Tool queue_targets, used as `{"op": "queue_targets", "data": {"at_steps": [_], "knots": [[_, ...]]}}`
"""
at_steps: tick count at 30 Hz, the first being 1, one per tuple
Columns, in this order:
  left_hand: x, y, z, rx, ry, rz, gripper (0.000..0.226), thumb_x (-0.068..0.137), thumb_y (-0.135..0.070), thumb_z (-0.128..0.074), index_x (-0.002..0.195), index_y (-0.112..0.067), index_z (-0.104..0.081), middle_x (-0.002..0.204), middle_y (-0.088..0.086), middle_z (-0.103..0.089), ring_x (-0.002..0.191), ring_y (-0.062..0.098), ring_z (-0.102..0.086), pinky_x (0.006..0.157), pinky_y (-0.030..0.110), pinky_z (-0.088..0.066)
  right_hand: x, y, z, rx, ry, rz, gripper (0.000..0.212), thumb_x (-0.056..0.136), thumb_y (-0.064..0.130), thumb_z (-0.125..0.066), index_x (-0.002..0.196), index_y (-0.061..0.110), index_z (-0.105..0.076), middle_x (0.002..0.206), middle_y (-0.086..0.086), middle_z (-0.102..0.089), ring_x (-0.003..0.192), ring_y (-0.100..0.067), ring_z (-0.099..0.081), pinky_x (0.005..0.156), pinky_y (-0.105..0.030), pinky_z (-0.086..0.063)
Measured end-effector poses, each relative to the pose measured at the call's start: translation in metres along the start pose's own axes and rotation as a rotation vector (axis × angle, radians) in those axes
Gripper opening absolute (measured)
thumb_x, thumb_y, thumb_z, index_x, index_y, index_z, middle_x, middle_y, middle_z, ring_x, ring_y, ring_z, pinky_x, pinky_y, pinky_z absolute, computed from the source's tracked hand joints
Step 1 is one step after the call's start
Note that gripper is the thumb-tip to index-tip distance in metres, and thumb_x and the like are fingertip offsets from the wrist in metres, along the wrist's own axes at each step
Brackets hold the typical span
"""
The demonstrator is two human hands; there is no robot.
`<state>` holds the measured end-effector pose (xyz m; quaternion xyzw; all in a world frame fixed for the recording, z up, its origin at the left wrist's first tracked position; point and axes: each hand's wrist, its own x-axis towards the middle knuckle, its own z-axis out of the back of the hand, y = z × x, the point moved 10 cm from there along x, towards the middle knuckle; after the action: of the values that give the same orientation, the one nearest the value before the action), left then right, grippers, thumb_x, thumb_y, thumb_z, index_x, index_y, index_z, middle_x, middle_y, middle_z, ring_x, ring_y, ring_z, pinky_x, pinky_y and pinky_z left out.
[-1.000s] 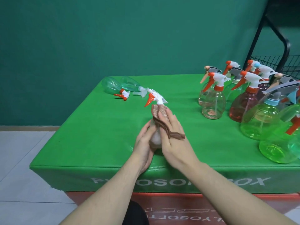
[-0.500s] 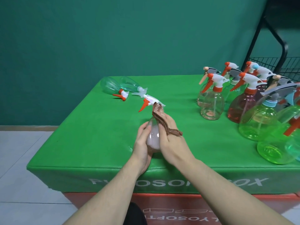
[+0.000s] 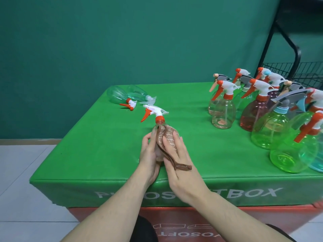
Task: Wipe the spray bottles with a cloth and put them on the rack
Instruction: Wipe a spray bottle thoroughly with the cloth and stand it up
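While the big green table [image 3: 104, 154] holds many spray bottles, the black wire rack [image 3: 297, 70] stands past the table's far right corner. Near the table's front edge, the clear bottle [image 3: 158, 119] stands almost upright, its neck pointing up and away. The left hand [image 3: 148, 152] curls round its left side. The right hand [image 3: 176, 154] lies flat with straight fingers, pressing the brown cloth [image 3: 166, 138] on the bottle. The right hand is nearer the rack.
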<state>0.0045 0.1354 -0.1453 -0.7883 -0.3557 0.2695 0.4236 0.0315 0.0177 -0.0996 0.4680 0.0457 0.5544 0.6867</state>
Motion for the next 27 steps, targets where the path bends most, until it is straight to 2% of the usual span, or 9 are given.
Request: {"op": "queue_targets", "data": {"at_steps": [4, 8, 14, 16, 18, 19, 21, 24, 27], "knots": [[0.000, -0.003, -0.011, 0.046, 0.105, -0.022, 0.058, 0.094, -0.035, -0.071, 0.139, -0.002, -0.057, 0.129, 0.018, -0.070, 0.115, 0.027, -0.069, 0.101, 0.040, -0.054, 0.007, -0.005, 0.009, 0.083, -0.073, -0.022, 0.056, 0.105, 0.025, -0.034, 0.157, 0.041, -0.019, 0.169, 0.015, 0.000, 0.155, -0.005, 0.002, 0.128, -0.035, -0.008], [0.003, -0.001, -0.020, 0.083, 0.203, -0.018, 0.060, 0.090, -0.034, -0.067, 0.143, -0.008, -0.057, 0.137, 0.012, -0.067, 0.129, 0.027, -0.062, 0.106, 0.037, -0.052, 0.025, -0.014, 0.021, 0.095, -0.141, -0.066, 0.053, 0.105, 0.032, -0.033, 0.156, 0.041, -0.023, 0.169, 0.014, -0.008, 0.155, -0.005, -0.007, 0.127, -0.033, -0.011], [0.000, 0.000, -0.035, 0.104, 0.255, 0.092, 0.071, 0.081, -0.042, -0.071, 0.147, -0.022, -0.054, 0.132, 0.004, -0.070, 0.116, 0.020, -0.069, 0.075, 0.033, -0.059, 0.052, -0.024, 0.043, 0.244, -0.196, -0.208, 0.043, 0.109, 0.038, -0.031, 0.149, 0.051, -0.024, 0.166, 0.020, -0.016, 0.133, 0.030, -0.018, 0.112, -0.002, -0.014], [-0.001, 0.003, -0.039, 0.115, 0.261, 0.118, 0.072, 0.080, -0.044, -0.070, 0.147, -0.023, -0.054, 0.132, 0.003, -0.070, 0.116, 0.021, -0.069, 0.075, 0.036, -0.060, 0.057, -0.037, 0.046, 0.257, -0.189, -0.342, 0.050, 0.104, 0.053, -0.028, 0.151, 0.040, -0.039, 0.160, 0.008, -0.036, 0.135, 0.011, -0.040, 0.115, -0.014, -0.027], [-0.003, 0.005, -0.043, 0.132, 0.259, 0.126, 0.073, 0.080, -0.045, -0.070, 0.148, -0.025, -0.053, 0.133, 0.004, -0.070, 0.117, 0.023, -0.069, 0.080, 0.040, -0.060, 0.054, -0.048, 0.046, 0.287, -0.153, -0.519, 0.061, 0.102, 0.059, -0.026, 0.133, 0.020, -0.061, 0.134, -0.005, -0.063, 0.120, -0.015, -0.059, 0.105, -0.027, -0.043], [-0.004, 0.005, -0.046, 0.140, 0.263, 0.124, 0.073, 0.080, -0.044, -0.072, 0.148, -0.025, -0.052, 0.132, 0.003, -0.070, 0.117, 0.023, -0.069, 0.083, 0.041, -0.060, 0.052, -0.050, 0.047, 0.319, -0.151, -0.575, 0.058, 0.105, 0.057, -0.028, 0.117, 0.018, -0.068, 0.119, -0.005, -0.067, 0.110, -0.019, -0.063, 0.097, -0.028, -0.045], [-0.009, 0.006, -0.052, 0.146, 0.273, 0.105, 0.075, 0.078, -0.038, -0.081, 0.146, -0.026, -0.051, 0.129, 0.000, -0.072, 0.115, 0.022, -0.071, 0.082, 0.039, -0.061, 0.051, -0.052, 0.054, 0.365, -0.171, -0.625, 0.054, 0.108, 0.052, -0.029, 0.093, 0.021, -0.071, 0.104, -0.007, -0.069, 0.098, -0.020, -0.066, 0.086, -0.027, -0.046], [-0.013, 0.005, -0.061, 0.129, 0.268, 0.065, 0.079, 0.070, -0.021, -0.085, 0.141, -0.025, -0.052, 0.120, -0.002, -0.076, 0.106, 0.020, -0.074, 0.079, 0.033, -0.062, 0.048, -0.059, 0.061, 0.445, -0.233, -0.656, 0.056, 0.108, 0.048, -0.031, 0.078, 0.022, -0.071, 0.094, -0.004, -0.071, 0.084, -0.009, -0.066, 0.072, -0.022, -0.046], [-0.014, 0.003, -0.069, 0.103, 0.246, 0.027, 0.079, 0.068, -0.013, -0.082, 0.141, -0.024, -0.052, 0.118, 0.002, -0.076, 0.104, 0.020, -0.075, 0.079, 0.031, -0.061, 0.040, -0.070, 0.062, 0.598, -0.318, -0.710, 0.054, 0.108, 0.044, -0.036, 0.075, 0.023, -0.073, 0.089, 0.002, -0.075, 0.086, -0.008, -0.069, 0.081, -0.026, -0.053]]}}
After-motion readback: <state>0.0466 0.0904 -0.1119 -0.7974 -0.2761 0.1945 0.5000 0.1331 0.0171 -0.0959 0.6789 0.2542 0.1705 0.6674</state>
